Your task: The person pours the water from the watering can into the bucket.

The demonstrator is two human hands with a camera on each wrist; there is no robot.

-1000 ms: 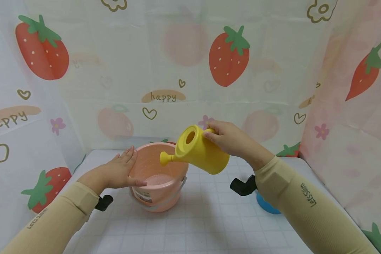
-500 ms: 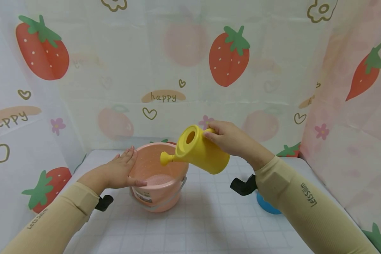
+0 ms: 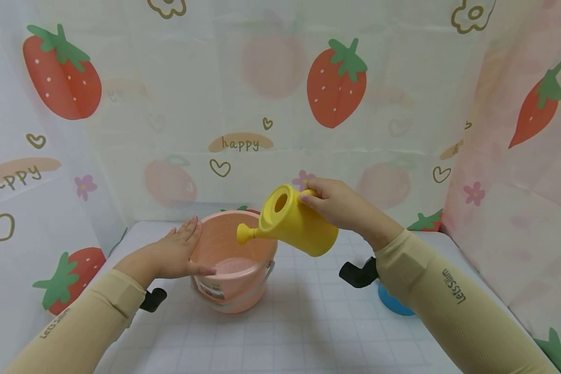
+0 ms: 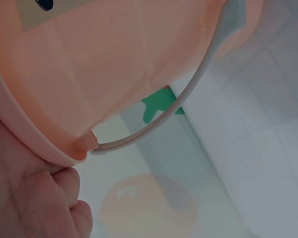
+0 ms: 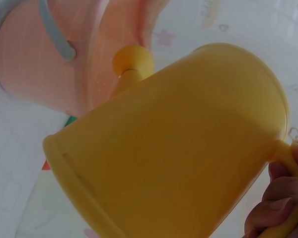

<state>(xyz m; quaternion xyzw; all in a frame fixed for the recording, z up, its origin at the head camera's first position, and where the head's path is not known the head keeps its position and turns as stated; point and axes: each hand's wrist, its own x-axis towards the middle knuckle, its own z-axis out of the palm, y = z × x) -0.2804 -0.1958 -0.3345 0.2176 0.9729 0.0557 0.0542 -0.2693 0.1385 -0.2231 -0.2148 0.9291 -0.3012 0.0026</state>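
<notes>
A yellow watering can (image 3: pixel 304 226) is tilted to the left in the air, its round spout head over the mouth of a pink bucket (image 3: pixel 236 293). My right hand (image 3: pixel 334 202) grips the can by its handle; the right wrist view shows fingers (image 5: pixel 273 213) curled round that handle. On the bucket's left rim rests my left hand (image 3: pixel 175 252), fingers straight and thumb along the near rim. The left wrist view has the palm (image 4: pixel 25 198) against the rim, with the bucket's grey handle (image 4: pixel 164 116) hanging down outside.
A blue round object (image 3: pixel 395 301) lies on the table at the right, partly hidden behind the right sleeve (image 3: pixel 430 280). White gridded cloth (image 3: pixel 299 332) covers the table. Strawberry-printed curtains (image 3: pixel 271 104) enclose the back and both sides.
</notes>
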